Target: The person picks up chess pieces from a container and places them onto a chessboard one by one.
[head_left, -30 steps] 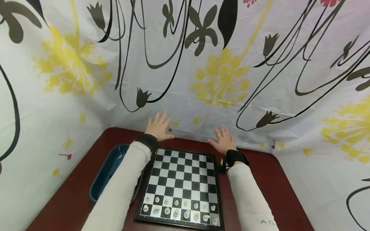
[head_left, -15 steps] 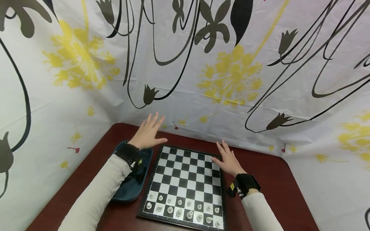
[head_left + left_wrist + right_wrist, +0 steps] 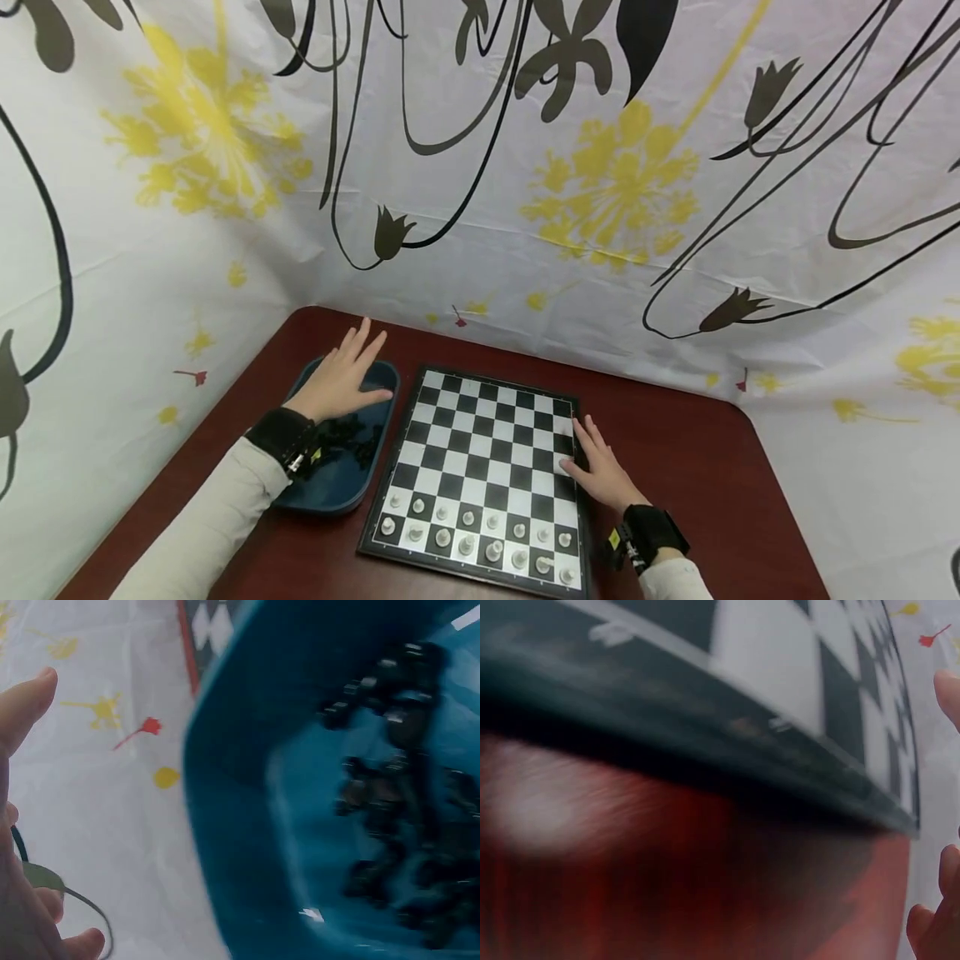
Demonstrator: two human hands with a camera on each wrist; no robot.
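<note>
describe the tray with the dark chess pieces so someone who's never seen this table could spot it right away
Start at the dark red table and find the chessboard in its middle. Directly beside the board's left edge sits the blue tray, with the left hand over its far end. It is the only blue, rounded container there, and it holds a heap of black chess pieces, whereas the white pieces stand in rows on the board.

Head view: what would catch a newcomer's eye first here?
The black-and-white chessboard at the middle of the dark red wooden table, with white pieces in its two nearest rows. Beside it to the left, a dark blue plastic tray holds black chess pieces, with the left hand spread above it. The right hand rests at the board's right edge.
</note>
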